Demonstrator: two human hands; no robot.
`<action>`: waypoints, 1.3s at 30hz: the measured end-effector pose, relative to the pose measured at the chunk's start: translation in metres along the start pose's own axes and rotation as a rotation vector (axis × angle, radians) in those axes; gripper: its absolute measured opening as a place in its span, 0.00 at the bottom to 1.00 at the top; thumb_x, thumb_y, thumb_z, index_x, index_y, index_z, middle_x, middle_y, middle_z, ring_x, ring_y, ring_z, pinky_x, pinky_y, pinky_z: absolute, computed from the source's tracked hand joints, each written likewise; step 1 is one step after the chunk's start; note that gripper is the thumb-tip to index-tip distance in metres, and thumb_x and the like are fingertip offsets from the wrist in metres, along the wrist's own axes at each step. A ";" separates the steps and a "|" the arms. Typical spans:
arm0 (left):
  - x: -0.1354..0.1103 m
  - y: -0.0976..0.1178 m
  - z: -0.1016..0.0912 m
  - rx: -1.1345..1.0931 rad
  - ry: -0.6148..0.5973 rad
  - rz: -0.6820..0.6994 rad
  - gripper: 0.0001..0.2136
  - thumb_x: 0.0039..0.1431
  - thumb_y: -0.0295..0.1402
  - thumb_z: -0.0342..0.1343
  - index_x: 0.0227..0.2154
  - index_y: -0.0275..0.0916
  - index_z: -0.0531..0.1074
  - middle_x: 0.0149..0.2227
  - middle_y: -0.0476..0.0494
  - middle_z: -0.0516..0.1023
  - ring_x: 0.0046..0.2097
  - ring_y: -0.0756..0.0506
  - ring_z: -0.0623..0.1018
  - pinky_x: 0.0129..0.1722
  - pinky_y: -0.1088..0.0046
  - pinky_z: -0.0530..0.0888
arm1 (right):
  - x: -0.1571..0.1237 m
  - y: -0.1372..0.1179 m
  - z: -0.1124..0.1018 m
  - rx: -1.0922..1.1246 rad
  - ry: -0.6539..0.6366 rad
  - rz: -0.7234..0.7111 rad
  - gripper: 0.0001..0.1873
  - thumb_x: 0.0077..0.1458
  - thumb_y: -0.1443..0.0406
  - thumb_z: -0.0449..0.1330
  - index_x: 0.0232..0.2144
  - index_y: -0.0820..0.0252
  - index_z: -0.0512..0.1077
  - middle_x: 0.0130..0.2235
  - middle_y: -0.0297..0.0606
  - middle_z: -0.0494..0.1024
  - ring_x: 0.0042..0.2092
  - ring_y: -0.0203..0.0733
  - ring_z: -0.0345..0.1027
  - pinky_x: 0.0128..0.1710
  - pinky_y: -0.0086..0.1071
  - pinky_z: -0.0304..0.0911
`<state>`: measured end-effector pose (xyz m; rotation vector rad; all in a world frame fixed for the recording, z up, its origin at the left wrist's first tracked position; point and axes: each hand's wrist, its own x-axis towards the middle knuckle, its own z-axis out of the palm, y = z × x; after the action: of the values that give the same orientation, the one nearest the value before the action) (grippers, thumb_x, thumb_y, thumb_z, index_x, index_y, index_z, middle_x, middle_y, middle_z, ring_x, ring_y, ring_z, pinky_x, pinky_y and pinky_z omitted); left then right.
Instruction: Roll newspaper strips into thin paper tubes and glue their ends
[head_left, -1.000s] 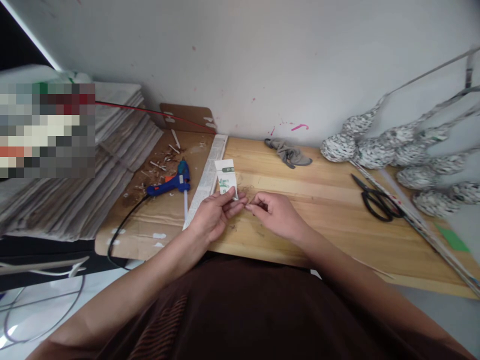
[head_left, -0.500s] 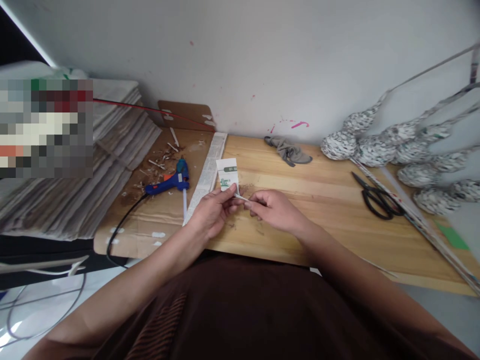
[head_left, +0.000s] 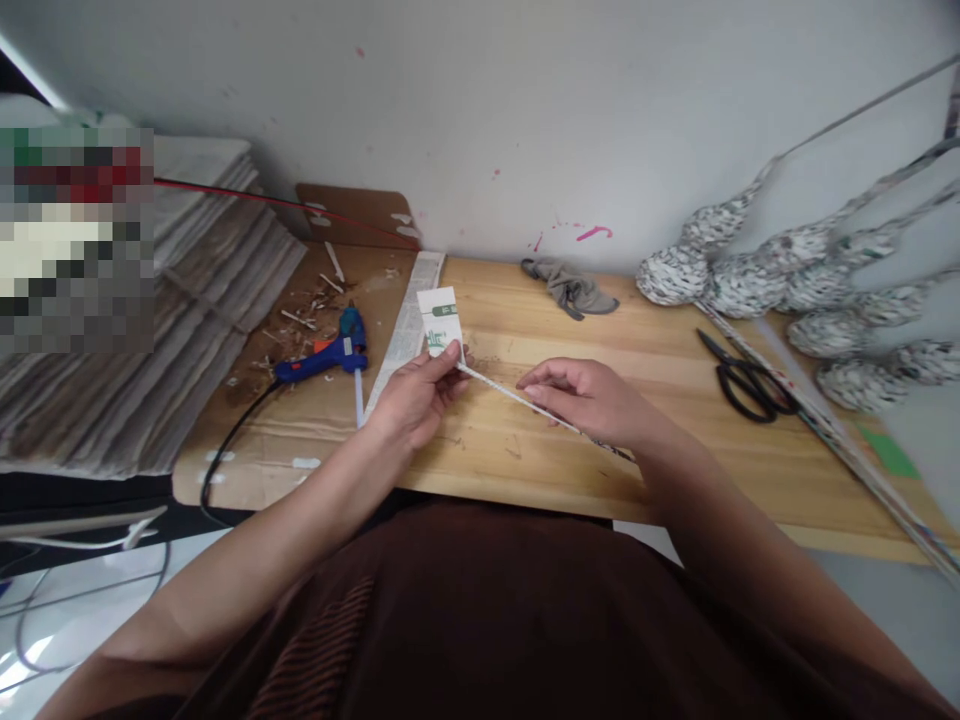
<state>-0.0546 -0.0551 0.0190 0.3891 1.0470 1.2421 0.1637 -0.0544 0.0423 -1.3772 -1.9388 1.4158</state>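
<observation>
My left hand (head_left: 421, 395) is closed, its thumb pressing a white paper strip (head_left: 441, 318) with green print against the fingers. The strip's flat end stands up above the thumb. From these fingers a thin rolled paper stick (head_left: 495, 385) slants down to the right, white at first and darker printed farther on. My right hand (head_left: 581, 395) is loosely curved beside the stick, its fingers apart and not visibly pinching it. The stick passes along the thumb side and disappears under the right wrist, so its far end is hidden.
A blue glue gun (head_left: 322, 358) lies on cardboard (head_left: 262, 450) at left, near paper scraps and a newspaper stack (head_left: 217, 270). A grey rag (head_left: 574, 287) lies by the wall. Black scissors (head_left: 750, 385), long paper sticks (head_left: 847, 450) and woven paper gourds (head_left: 742, 285) are at right.
My right hand has loosened from the stick near the left hand and shifted right, exposing more of the stick. My left hand still grips the strip. The view has shifted slightly.
</observation>
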 end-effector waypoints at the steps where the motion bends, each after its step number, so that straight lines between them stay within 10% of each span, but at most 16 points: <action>1: 0.000 0.000 0.001 -0.005 -0.005 -0.001 0.04 0.60 0.25 0.57 0.32 0.32 0.76 0.29 0.46 0.78 0.29 0.54 0.78 0.26 0.84 0.76 | 0.000 -0.001 0.002 -0.006 0.016 -0.021 0.14 0.56 0.56 0.60 0.40 0.60 0.74 0.32 0.36 0.76 0.31 0.35 0.68 0.30 0.29 0.63; 21: -0.004 -0.005 -0.007 -0.061 -0.108 0.028 0.05 0.60 0.23 0.56 0.31 0.30 0.77 0.32 0.42 0.80 0.38 0.49 0.81 0.42 0.77 0.78 | 0.010 -0.006 0.025 -0.196 0.041 -0.023 0.15 0.63 0.59 0.51 0.31 0.60 0.73 0.28 0.36 0.76 0.26 0.34 0.65 0.28 0.29 0.56; 27: -0.006 -0.007 -0.008 -0.095 -0.182 0.054 0.07 0.62 0.29 0.56 0.32 0.31 0.76 0.34 0.42 0.79 0.40 0.49 0.81 0.45 0.75 0.77 | 0.009 -0.008 0.036 -0.423 0.159 -0.246 0.14 0.64 0.60 0.50 0.31 0.60 0.70 0.30 0.37 0.74 0.31 0.37 0.64 0.34 0.32 0.55; 34: -0.011 -0.005 -0.008 -0.124 -0.211 0.053 0.06 0.62 0.28 0.56 0.32 0.31 0.75 0.33 0.43 0.79 0.38 0.50 0.81 0.44 0.77 0.77 | 0.012 -0.003 0.038 0.238 -0.209 0.102 0.22 0.65 0.50 0.44 0.33 0.60 0.67 0.20 0.27 0.56 0.19 0.32 0.49 0.21 0.28 0.50; 39: -0.011 -0.008 -0.009 -0.125 -0.187 0.072 0.06 0.62 0.27 0.55 0.32 0.31 0.75 0.33 0.43 0.79 0.38 0.49 0.81 0.45 0.75 0.78 | 0.006 -0.008 0.042 -0.258 0.113 -0.179 0.14 0.62 0.56 0.52 0.31 0.59 0.69 0.27 0.35 0.69 0.29 0.36 0.61 0.32 0.31 0.56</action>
<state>-0.0571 -0.0703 0.0136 0.4410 0.7976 1.3018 0.1253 -0.0707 0.0300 -1.3193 -2.1650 1.0133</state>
